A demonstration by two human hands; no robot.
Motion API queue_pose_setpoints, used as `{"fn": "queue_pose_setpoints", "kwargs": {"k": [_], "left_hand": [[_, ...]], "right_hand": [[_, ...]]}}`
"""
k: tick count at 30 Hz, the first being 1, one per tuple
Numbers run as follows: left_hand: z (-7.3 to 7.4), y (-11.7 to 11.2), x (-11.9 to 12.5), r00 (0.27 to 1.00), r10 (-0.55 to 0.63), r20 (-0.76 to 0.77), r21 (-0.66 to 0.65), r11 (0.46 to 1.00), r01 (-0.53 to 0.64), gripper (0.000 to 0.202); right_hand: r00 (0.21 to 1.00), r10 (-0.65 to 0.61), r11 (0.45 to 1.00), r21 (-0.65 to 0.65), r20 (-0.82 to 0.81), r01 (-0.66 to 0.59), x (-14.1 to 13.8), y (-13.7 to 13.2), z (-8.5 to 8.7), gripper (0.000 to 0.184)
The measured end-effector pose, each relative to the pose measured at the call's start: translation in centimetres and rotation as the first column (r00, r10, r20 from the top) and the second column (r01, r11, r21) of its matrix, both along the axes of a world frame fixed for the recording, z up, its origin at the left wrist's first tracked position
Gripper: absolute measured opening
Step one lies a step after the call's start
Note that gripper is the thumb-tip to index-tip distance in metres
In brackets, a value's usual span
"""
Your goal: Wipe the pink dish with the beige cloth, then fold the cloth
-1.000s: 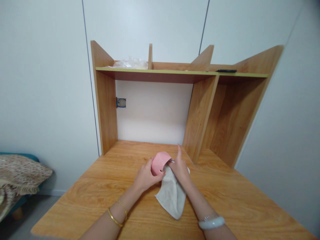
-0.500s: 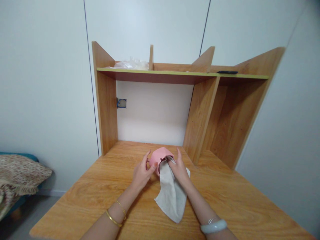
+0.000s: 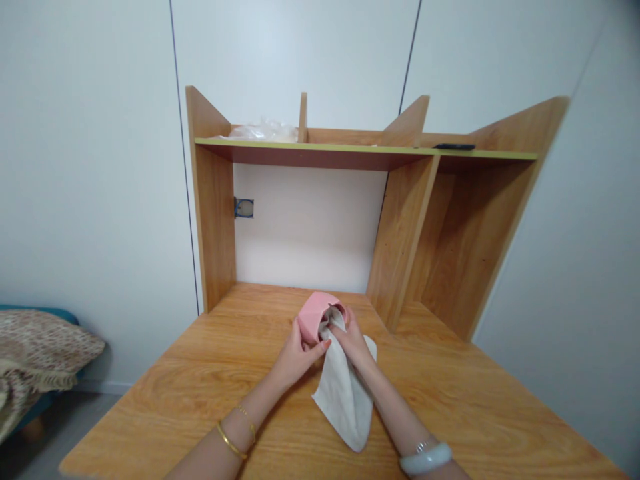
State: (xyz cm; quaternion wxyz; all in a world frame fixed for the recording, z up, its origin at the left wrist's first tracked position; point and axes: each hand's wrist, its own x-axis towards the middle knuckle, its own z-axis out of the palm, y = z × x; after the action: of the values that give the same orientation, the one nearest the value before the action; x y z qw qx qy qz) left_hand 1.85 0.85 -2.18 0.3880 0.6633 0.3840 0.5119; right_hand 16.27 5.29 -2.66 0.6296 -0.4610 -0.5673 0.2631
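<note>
A pink faceted container [image 3: 314, 315], hollow like a cup or small pot, is tipped with its opening toward me above the desk. My left hand [image 3: 299, 355] grips it from the left and below, thumb along the rim. Inside the opening, the fingers of my right hand [image 3: 351, 339] press a light grey cloth [image 3: 345, 407] against the container; those fingertips are partly hidden. The rest of the cloth hangs down toward the desk under my right wrist.
The wooden desk [image 3: 200, 387] carries a shelf unit [image 3: 310, 151] at its back. A clear plastic bag [image 3: 265, 131] and a flat black object [image 3: 454, 147] lie on the upper shelf. At the left stands a seat with a patterned blanket [image 3: 45, 343].
The container has turned, so its opening faces more to the right. My left hand has shifted its grip lower, and my right fingers have moved in the opening with the cloth.
</note>
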Motion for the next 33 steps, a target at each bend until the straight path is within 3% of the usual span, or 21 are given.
{"fn": "queue_pose_setpoints", "kwargs": {"k": [6,10,14,17,20,24,29,33], "left_hand": [[0.3,-0.3,-0.4,0.989,0.126,-0.073,0.118,0.986,-0.117,0.04],[0.5,-0.7,-0.5,0.981,0.154,-0.117,0.175,0.976,-0.133,0.04],[0.3,-0.7,-0.3,0.973,0.152,-0.172,0.203,0.972,-0.116,0.039],[0.1,-0.5,0.0,0.964,0.194,-0.185,0.191,0.969,-0.158,0.038],[0.0,-0.3,0.0,0.958,0.222,-0.182,0.139,0.97,-0.199,0.038],[0.2,-0.2,-0.3,0.966,0.187,-0.181,0.119,0.979,-0.167,0.043],[0.8,-0.4,-0.7,0.958,0.164,-0.235,0.137,0.981,-0.134,0.077],[1.6,-0.5,-1.3,0.906,0.207,-0.37,0.166,0.974,-0.155,0.083]], "right_hand": [[0.981,0.133,0.987,-0.071,-0.138,-0.144,-1.4,-0.6,0.4,0.049],[0.946,0.262,0.952,-0.107,-0.192,-0.286,-1.9,-1.5,0.7,0.034],[0.947,0.251,0.942,-0.176,-0.2,-0.287,-1.6,-1.5,0.5,0.024],[0.977,0.192,0.961,-0.183,-0.095,-0.206,-1.0,-1.0,0.4,0.033],[0.998,-0.035,0.985,-0.164,0.06,0.044,-0.5,-0.4,0.3,0.06],[0.921,-0.278,0.943,-0.103,0.274,0.315,0.1,-0.4,0.7,0.083],[0.834,-0.286,0.935,-0.054,0.471,0.351,0.7,-1.3,1.7,0.083],[0.798,-0.223,0.954,-0.041,0.559,0.296,0.9,-1.9,1.9,0.082]]}}
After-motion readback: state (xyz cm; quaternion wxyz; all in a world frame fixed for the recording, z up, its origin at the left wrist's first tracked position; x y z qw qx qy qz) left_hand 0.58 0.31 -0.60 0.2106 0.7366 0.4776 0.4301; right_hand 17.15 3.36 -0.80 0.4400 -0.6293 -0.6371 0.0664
